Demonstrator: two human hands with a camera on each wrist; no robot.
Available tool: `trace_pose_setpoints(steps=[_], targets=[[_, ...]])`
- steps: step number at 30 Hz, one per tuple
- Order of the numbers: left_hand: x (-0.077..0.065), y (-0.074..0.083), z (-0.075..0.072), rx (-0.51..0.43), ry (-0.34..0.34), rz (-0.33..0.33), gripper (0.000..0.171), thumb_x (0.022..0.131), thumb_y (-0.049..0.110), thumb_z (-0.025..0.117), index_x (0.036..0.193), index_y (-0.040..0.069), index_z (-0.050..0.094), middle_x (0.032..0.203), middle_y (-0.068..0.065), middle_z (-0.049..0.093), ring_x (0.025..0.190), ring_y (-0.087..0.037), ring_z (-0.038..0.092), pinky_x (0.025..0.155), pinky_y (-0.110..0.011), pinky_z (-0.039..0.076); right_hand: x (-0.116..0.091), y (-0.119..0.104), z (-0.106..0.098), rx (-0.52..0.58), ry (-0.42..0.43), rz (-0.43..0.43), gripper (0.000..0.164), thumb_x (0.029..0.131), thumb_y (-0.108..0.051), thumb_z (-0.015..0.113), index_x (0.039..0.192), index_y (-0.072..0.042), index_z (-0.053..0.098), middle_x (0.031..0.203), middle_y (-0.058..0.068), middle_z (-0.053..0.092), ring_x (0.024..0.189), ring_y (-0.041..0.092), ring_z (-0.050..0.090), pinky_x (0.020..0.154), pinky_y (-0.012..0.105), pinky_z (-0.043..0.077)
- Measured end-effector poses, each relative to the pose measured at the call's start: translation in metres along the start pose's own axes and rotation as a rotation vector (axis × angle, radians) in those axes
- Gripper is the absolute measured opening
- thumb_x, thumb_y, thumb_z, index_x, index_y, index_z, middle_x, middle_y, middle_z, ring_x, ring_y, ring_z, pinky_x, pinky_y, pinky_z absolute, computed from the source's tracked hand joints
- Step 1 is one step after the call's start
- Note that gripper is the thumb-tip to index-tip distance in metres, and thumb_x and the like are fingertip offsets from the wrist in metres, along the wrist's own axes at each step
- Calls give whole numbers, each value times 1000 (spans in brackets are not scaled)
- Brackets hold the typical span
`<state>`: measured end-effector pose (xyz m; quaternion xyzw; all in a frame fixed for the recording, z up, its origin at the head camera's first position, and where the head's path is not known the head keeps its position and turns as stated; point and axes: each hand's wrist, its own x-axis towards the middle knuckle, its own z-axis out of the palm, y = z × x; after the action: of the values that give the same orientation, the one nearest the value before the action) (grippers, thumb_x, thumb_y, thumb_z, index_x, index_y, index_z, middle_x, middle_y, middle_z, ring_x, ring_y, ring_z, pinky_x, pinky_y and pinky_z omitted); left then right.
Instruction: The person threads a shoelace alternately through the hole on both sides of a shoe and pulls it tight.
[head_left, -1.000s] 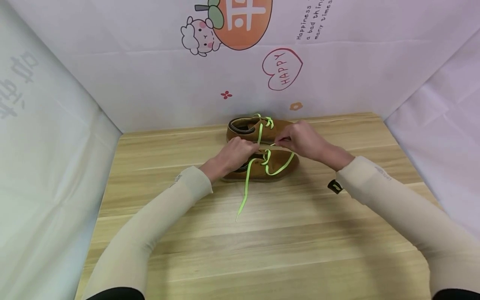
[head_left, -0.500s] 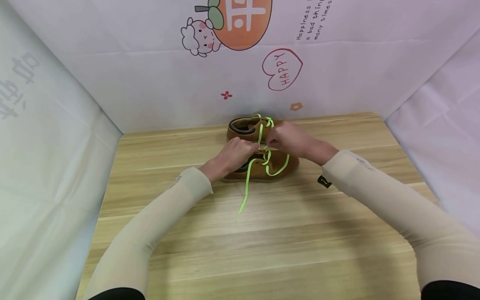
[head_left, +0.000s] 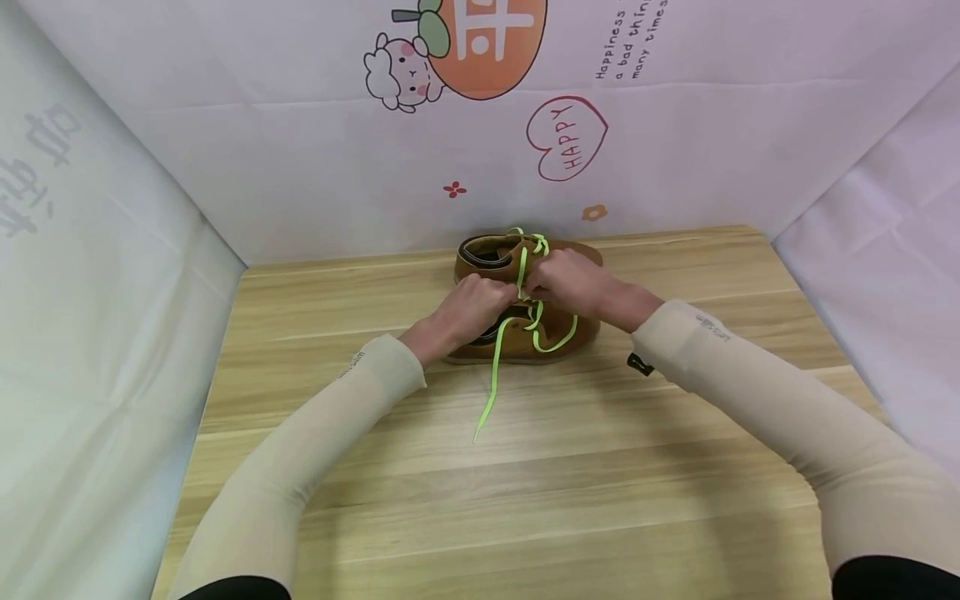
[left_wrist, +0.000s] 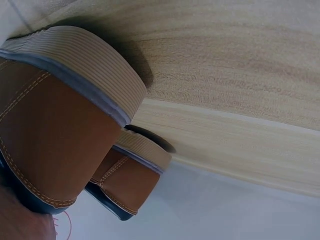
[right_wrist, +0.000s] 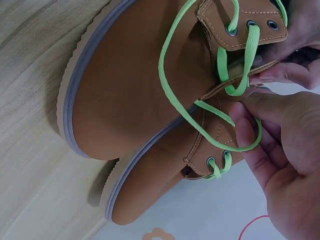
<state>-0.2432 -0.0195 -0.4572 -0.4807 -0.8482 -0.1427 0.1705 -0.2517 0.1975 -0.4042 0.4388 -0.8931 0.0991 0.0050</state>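
A brown leather shoe (head_left: 588,335) with a bright green shoelace (head_left: 493,375) stands nearer me, toe to the right. My left hand (head_left: 474,307) reaches over its opening and pinches the far eyelet flap (right_wrist: 235,89), as the right wrist view shows. Thumb and fingertips of my right hand (right_wrist: 287,150) pinch one lace end close to that flap; the lace loops back over the toe. The other lace end hangs down the near side onto the table. In the left wrist view the shoe's heel (left_wrist: 60,135) fills the left, with the hand mostly hidden.
A matching brown shoe (head_left: 468,268), laced in green, stands right behind the first, close to the white back sheet (head_left: 315,183) with printed drawings. White sheets also rise at left and right. Wood-grain tabletop (head_left: 540,483) extends in front.
My right hand has moved left with the lace end, toward the eyelet flap and my left hand. The left hand and both shoes have stayed in place.
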Motion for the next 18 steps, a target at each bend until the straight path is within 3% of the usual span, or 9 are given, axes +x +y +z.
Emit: trace_pose_setpoints(steps=[6,12,18], targets=[[0,0,0,-29,2,-29,22,101,-1,65,81,6,69,66,-3,64,56,-13,56,51,-31,44,2,-1,4,12,-13,12,25,95,5,73,75,-10,74,76,2,66,70,15,58,68,39,53],[2,-1,-1,-51,-8,-70,20,102,2,65,84,5,71,67,-3,65,56,-14,58,52,-31,47,2,-1,6,16,-23,56,22,96,3,72,80,-10,77,79,3,67,70,17,60,65,39,52],[7,-4,-2,-146,-46,-191,14,103,14,70,101,7,82,88,-4,79,68,-16,70,68,-34,58,0,4,10,117,25,91,15,96,3,73,92,-7,84,91,7,74,81,22,71,73,42,59]])
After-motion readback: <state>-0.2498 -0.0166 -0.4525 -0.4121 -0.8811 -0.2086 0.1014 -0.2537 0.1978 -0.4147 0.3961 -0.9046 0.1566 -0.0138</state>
